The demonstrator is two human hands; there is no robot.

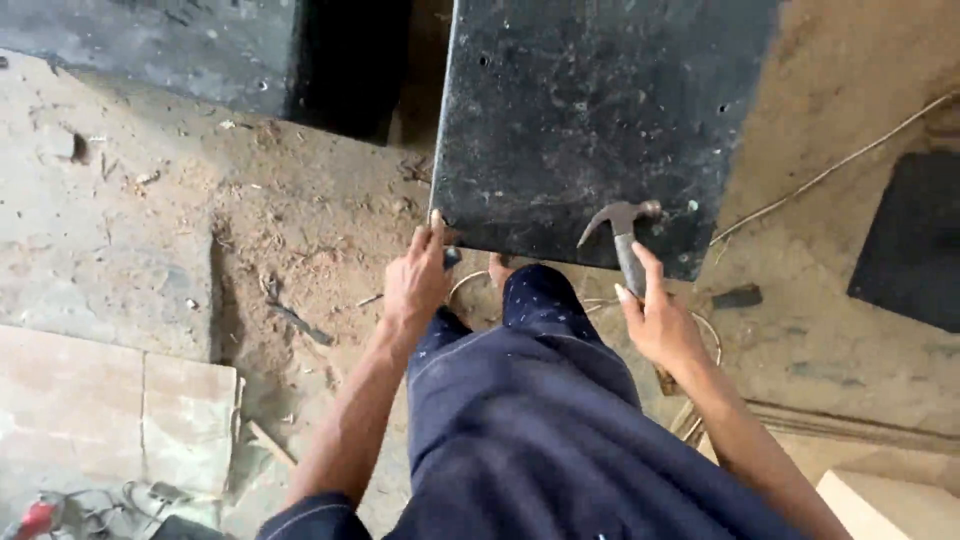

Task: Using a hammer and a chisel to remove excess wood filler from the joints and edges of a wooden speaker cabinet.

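- Clearly the large dark grey flat board [590, 120], speckled and drilled with small holes, lies low over the dusty floor [300, 230], its near edge just ahead of the person's knee in dark blue trousers [520, 400].
- Left hand [418, 280]: its grip is closed on the board's near left corner, fingers curled over the edge.
- Right hand [660, 322]: its grip is wrapped tight around the handle of a steel claw hammer [625, 235], whose head rests against the board close to the near right corner.
- Judging by its size and rigid look, the board seems stiff and fairly heavy; its face looks gritty rather than slippery, so the edges and corners offer the surest hold.
- The hammer looks top-heavy; holding it low on the handle gives swing, higher up gives control.
- A thin pale cord [830, 170] trails across the floor to the right.
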